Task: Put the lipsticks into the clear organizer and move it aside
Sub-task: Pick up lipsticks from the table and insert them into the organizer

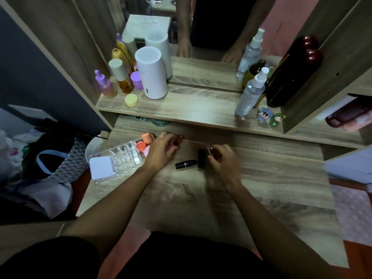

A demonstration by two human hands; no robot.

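Observation:
The clear organizer point(125, 156) stands at the left of the wooden table, with orange and pink sponges point(144, 144) in its far end and a white card point(101, 168) leaning on its near end. My left hand point(161, 150) is just right of it, fingers closed on a dark red lipstick point(178, 140). My right hand point(223, 158) grips a small clear-capped lipstick point(210, 148). Between the hands lie two black lipsticks on the table: one on its side point(185, 164), one standing nearly upright point(201, 158).
A raised shelf point(181, 109) behind holds a white cylinder point(152, 73), several bottles at left, spray bottles point(250, 93) and small figurines point(270, 116) at right. A mirror rises behind it. A bag point(56, 158) sits left of the table.

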